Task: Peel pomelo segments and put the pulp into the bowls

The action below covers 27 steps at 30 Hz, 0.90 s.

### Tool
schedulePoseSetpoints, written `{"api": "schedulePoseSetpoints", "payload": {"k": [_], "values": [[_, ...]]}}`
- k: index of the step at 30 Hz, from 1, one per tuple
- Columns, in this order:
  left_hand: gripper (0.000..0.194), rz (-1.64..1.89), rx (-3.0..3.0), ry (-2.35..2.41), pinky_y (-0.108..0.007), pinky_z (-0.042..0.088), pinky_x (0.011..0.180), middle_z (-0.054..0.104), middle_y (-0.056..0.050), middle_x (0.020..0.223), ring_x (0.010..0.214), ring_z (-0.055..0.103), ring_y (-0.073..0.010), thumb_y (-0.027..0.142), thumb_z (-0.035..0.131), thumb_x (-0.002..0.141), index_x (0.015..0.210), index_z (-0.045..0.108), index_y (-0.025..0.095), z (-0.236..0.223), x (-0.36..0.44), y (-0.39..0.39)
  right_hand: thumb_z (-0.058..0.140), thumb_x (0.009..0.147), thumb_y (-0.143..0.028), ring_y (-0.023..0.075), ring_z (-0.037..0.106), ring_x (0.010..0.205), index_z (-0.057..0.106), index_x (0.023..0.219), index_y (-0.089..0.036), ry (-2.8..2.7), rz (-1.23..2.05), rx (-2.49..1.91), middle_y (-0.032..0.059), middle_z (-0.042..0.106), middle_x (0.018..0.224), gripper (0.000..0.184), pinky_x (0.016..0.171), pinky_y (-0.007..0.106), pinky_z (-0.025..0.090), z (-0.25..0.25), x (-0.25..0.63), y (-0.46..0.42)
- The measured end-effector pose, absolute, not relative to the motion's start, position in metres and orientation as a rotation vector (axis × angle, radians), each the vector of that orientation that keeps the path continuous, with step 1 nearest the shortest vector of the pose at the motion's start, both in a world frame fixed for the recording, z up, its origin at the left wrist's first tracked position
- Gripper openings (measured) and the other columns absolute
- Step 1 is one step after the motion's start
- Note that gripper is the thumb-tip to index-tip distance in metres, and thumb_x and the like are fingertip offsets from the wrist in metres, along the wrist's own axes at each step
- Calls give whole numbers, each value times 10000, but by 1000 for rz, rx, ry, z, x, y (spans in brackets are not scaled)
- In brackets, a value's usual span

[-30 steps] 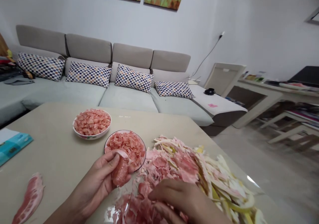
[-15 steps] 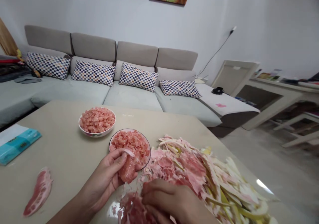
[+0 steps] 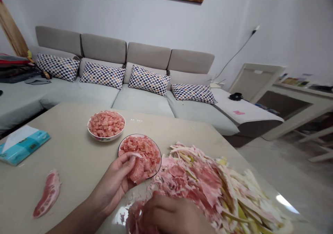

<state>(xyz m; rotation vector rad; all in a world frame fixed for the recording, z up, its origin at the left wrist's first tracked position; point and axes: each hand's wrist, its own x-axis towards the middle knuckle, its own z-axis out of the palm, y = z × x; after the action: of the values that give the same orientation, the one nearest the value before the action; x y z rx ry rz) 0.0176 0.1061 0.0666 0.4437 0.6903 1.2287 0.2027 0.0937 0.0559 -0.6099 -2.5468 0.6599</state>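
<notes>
Pinched between the thumb and fingers of my left hand [image 3: 118, 176] is a partly peeled pomelo segment [image 3: 138, 170], pink flesh showing and a strip of pale membrane along its top. It hovers at the near rim of a dark-edged plate [image 3: 159, 168] heaped with pink pomelo pieces [image 3: 143, 149]. Slightly blurred, my right hand [image 3: 173, 215] is low over a heap of thin pink membrane scraps [image 3: 134, 216], fingers curled together; their tips are hidden, and what they hold cannot be made out. Another pomelo segment [image 3: 48, 194] lies alone at the left of the table.
A white bowl [image 3: 105, 138] full of pomelo pieces stands behind the plate. Membrane and yellow-green peel [image 3: 234, 196] are piled on the right side of the table [image 3: 78, 157]. A blue tissue pack [image 3: 26, 145] lies at the left edge. Beyond is a sofa [image 3: 145, 100] with patterned cushions.
The view has shifted slightly, moving the scene rightward. My right hand has lowered over the membrane scraps. My left hand keeps the segment near the plate.
</notes>
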Motion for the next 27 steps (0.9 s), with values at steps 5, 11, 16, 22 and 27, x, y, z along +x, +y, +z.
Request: {"api": "schedulePoseSetpoints", "payload": {"k": [5, 11, 16, 22, 27], "values": [[127, 1228, 480, 696, -228, 540, 716, 639, -23, 824, 732, 635, -113, 218, 660, 849, 953, 620, 157, 62, 20, 106, 478, 876, -109, 185, 659, 901, 614, 1173, -231, -2341, 378, -784, 108, 663, 1090, 348, 726, 262, 555, 80, 199, 98], [91, 1197, 530, 684, -231, 522, 706, 641, -51, 913, 775, 628, -123, 243, 615, 884, 915, 602, 158, 59, 22, 103, 504, 902, -144, 220, 654, 1007, 585, 1237, -253, -2367, 207, -821, 107, 609, 1244, 361, 755, 295, 587, 82, 182, 105], [82, 1178, 526, 651, -245, 524, 608, 602, -28, 851, 681, 598, -111, 231, 593, 897, 925, 578, 155, 62, 20, 103, 525, 907, -132, 203, 639, 1045, 588, 1204, -214, -2312, 291, -755, 99, 630, 1189, 315, 830, 295, 569, 80, 184, 108], [58, 1232, 455, 630, -249, 539, 674, 622, -47, 920, 777, 622, -126, 193, 589, 898, 936, 588, 149, 63, 19, 104, 626, 874, -168, 205, 608, 1072, 590, 1170, -224, -2146, 382, -826, 83, 629, 1146, 304, 884, 312, 549, 77, 187, 107], [62, 1237, 466, 654, -315, 539, 817, 652, -72, 958, 885, 640, -165, 187, 611, 880, 929, 608, 150, 55, 17, 112, 647, 867, -209, 177, 641, 944, 623, 1112, -251, -1978, 573, -923, 58, 633, 1125, 250, 763, 277, 579, 73, 186, 119]]}}
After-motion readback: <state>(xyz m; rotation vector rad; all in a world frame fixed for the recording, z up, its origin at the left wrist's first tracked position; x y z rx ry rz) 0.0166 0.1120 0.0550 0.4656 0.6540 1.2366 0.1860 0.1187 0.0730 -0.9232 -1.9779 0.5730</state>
